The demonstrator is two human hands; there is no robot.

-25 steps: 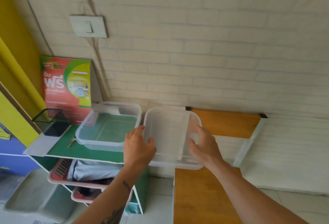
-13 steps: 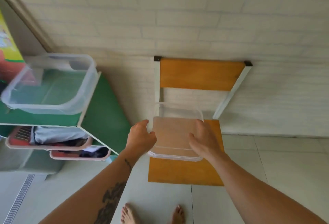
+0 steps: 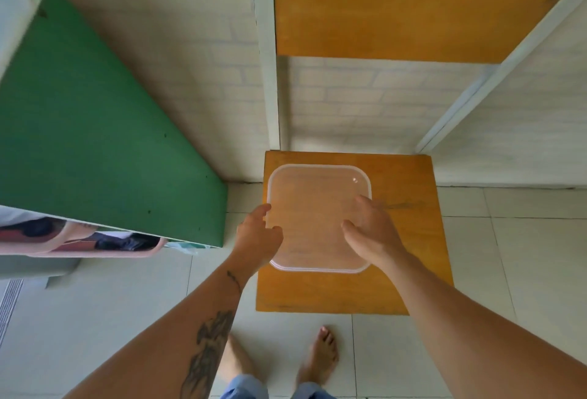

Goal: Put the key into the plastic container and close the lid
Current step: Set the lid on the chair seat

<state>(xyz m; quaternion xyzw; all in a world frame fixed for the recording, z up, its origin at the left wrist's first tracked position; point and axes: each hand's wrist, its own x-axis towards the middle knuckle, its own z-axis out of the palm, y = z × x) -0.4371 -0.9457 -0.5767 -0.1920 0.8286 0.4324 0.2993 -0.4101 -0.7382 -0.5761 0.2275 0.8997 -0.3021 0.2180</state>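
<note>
The clear plastic lid (image 3: 313,208) lies flat on the orange seat of a wooden chair (image 3: 409,240). My left hand (image 3: 258,235) is at the lid's left edge, its fingers loosely apart and the thumb over the rim. My right hand (image 3: 370,230) hovers over the lid's right side with its fingers spread. Neither hand clearly grips the lid. The plastic container and the key are out of view.
A green cabinet (image 3: 95,144) fills the left, with pink baskets of clothes (image 3: 95,244) under its top. The chair's orange backrest (image 3: 397,5) stands against the white brick wall. My bare feet (image 3: 319,357) are on the tiled floor just before the chair.
The view swung right and down from the cabinet to the chair. Both hands carried the lid down onto the seat, and their fingers have loosened from it.
</note>
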